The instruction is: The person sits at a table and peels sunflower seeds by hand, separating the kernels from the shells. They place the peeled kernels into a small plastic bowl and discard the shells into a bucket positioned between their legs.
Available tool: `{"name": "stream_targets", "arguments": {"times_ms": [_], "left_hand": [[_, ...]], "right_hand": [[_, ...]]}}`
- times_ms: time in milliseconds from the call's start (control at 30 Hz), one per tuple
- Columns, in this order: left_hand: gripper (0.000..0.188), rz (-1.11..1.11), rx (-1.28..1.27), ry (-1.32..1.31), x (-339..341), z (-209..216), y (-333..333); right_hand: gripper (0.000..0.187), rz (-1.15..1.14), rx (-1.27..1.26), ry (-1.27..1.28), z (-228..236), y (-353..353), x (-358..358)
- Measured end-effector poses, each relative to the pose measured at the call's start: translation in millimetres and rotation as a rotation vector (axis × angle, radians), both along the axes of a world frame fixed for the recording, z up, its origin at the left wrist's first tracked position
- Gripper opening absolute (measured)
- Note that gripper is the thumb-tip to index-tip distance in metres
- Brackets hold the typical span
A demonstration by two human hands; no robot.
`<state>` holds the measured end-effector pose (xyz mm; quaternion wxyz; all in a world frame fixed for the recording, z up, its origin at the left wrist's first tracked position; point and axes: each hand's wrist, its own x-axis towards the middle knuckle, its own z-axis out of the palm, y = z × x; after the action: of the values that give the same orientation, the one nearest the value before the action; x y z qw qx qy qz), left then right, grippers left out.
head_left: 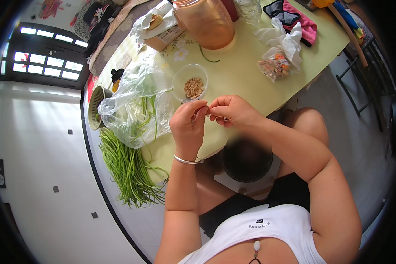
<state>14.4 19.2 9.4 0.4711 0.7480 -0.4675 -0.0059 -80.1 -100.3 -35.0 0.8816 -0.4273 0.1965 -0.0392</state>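
My left hand (188, 132) and my right hand (235, 111) meet fingertip to fingertip over the table's near edge. Both are closed in a pinch around something tiny between them, too small and covered to name. Just beyond the left fingers stands a clear round plastic bowl (177, 82) with small tan-brown kernels or seeds (193, 88) at its bottom. Below the right wrist, between my legs, sits a round black bin (247, 163); its inside is too dark and blurred to make out.
On the left lie a bundle of thin green stalks (126, 171), a clear plastic bag (134, 110) and a green basket (96, 108). Farther back are an amber jar (207, 24), an open carton (165, 38), a packet of small pieces (275, 66) and pink cloth (306, 24).
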Motion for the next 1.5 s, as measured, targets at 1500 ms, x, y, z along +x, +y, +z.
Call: {"name": "stream_targets", "arguments": {"times_ms": [1500], "left_hand": [[0.016, -0.103, -0.093, 0.772, -1.7, -0.5, 8.0]], "right_hand": [[0.008, -0.078, -0.278, -0.081, 17.1, -4.8, -7.4]]}}
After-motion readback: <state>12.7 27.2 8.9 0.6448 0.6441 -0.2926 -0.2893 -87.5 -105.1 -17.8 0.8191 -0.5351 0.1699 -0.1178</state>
